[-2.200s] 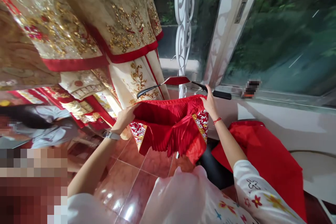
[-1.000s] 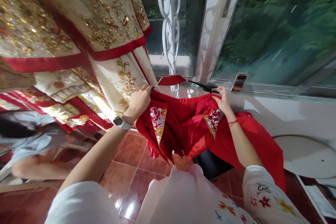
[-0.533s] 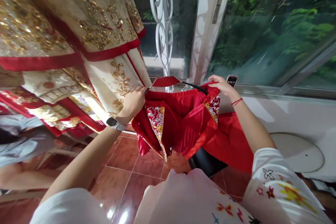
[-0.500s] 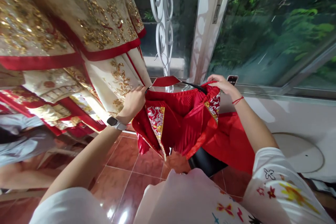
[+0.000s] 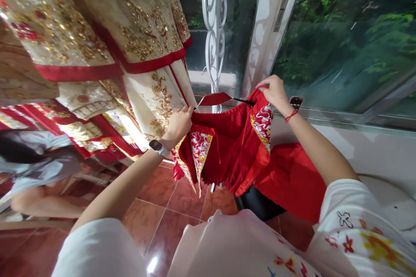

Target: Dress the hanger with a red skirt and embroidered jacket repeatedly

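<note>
A red pleated skirt point(image 5: 230, 151) with silver-and-gold embroidered panels hangs spread between my hands. A hanger point(image 5: 215, 100) with a red middle and dark ends spans its waistband, its metal hook pointing up. My left hand point(image 5: 180, 124), a smartwatch on its wrist, is closed on the waistband's left corner by the hanger's end; the fingertips are partly hidden. At the opposite corner, my right hand point(image 5: 272, 93) pinches the waistband, lifting it slightly above the hanger's dark right end. A red string circles my right wrist.
Cream-and-red gowns point(image 5: 149, 30) with gold sequins hang close on the left. A white scrolled metal stand point(image 5: 212, 39) rises before the window. Red cloth point(image 5: 292, 177) lies over a black seat point(image 5: 258, 203). A person point(image 5: 42, 173) sits at far left; a phone point(image 5: 295, 103) stands on the sill.
My right hand has raised the skirt's right corner a little and pulled it along the hanger. The left hand keeps its grip. The whole view has shifted slightly left.
</note>
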Available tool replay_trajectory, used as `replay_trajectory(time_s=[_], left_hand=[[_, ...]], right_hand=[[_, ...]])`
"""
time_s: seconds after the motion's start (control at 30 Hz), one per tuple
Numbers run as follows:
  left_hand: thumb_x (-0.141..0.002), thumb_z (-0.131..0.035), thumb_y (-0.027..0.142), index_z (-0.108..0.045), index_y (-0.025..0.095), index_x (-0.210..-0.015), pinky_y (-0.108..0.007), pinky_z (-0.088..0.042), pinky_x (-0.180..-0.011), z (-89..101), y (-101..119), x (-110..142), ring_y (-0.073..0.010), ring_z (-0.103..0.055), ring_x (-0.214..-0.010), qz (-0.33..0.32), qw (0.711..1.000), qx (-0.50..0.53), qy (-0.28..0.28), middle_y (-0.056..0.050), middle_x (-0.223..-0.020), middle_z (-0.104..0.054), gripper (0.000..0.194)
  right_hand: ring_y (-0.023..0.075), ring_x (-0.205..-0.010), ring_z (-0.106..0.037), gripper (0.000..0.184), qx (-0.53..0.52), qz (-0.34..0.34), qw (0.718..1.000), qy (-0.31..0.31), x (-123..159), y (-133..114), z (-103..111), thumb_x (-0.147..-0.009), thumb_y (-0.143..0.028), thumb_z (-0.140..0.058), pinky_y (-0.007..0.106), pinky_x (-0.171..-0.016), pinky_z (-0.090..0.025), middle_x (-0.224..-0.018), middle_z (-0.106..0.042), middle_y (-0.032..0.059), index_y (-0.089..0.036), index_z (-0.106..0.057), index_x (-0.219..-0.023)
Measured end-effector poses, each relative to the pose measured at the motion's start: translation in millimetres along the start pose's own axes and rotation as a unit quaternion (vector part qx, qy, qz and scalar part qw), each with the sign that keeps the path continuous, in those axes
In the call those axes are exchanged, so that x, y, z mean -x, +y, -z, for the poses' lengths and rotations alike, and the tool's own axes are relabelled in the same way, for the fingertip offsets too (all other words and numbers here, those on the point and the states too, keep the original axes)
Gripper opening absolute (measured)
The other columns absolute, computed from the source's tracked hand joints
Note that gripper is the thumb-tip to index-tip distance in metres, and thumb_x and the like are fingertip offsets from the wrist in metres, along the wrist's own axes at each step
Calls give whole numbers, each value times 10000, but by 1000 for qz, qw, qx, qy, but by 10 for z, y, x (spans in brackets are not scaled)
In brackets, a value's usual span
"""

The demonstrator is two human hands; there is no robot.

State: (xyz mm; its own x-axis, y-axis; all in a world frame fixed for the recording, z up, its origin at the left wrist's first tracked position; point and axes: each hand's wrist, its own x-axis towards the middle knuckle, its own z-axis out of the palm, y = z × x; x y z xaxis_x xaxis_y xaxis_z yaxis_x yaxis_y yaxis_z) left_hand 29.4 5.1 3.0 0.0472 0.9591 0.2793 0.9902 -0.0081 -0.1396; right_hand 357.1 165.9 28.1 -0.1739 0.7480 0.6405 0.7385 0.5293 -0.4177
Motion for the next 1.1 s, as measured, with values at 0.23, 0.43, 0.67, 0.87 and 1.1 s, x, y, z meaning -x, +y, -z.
replay_trajectory(time_s=[0.23, 0.43, 0.67, 0.87, 1.1], left_hand=[[-928, -351, 45, -592, 92, -1201, -372, -541, -805, -16, 101, 30, -315, -689, -1055, 41, 999, 12, 10, -196, -1144, -671, 367], [-909, -418, 118, -522, 80, -1381, -398, -546, -831, -76, 213, 33, -319, -689, -1030, 115, 990, 78, 32, -222, -1264, -624, 484], [-898, -460, 138, -396, 123, -1530, -402, -555, -887, -252, 235, 75, -305, -644, -1106, 128, 977, 147, 88, -213, -1318, -588, 635], [-893, -440, 116, -382, 159, -1532, -407, -523, -1034, -411, 203, 127, -273, -566, -1276, 98, 961, 212, 150, -183, -1446, -526, 643], [-864, -433, 73, -383, 196, -1515, -466, -471, -1108, -618, 219, 344, -282, -460, -1415, 69, 937, 281, 195, -176, -1613, -333, 664]], right_hand=[[239, -1028, -617, 325, -29, 123, 987, -99, 298, -316, -181, -814, -101, -612, 458, -1036, -489, -1050, -582, 73, -208, -733, -1097], [262, -1141, -604, 659, -12, 118, 984, -130, 766, -239, -366, -829, -114, -573, 454, -1076, -498, -1326, -439, 112, -249, -483, -1468], [316, -1269, -513, 625, 18, 98, 993, -65, 926, -397, -433, -899, -176, -551, 550, -1115, -452, -1400, -394, 127, -273, -415, -1501], [280, -1007, -634, 450, -6, 30, 993, -112, 1582, -718, -999, -986, -216, -421, 461, -967, -499, -1058, -666, 121, -227, -528, -1424], [250, -1012, -712, 487, 8, -162, 912, -376, 2244, -459, -1950, -919, -139, -544, 296, -842, -510, -1133, -727, 192, -75, -528, -1401]])
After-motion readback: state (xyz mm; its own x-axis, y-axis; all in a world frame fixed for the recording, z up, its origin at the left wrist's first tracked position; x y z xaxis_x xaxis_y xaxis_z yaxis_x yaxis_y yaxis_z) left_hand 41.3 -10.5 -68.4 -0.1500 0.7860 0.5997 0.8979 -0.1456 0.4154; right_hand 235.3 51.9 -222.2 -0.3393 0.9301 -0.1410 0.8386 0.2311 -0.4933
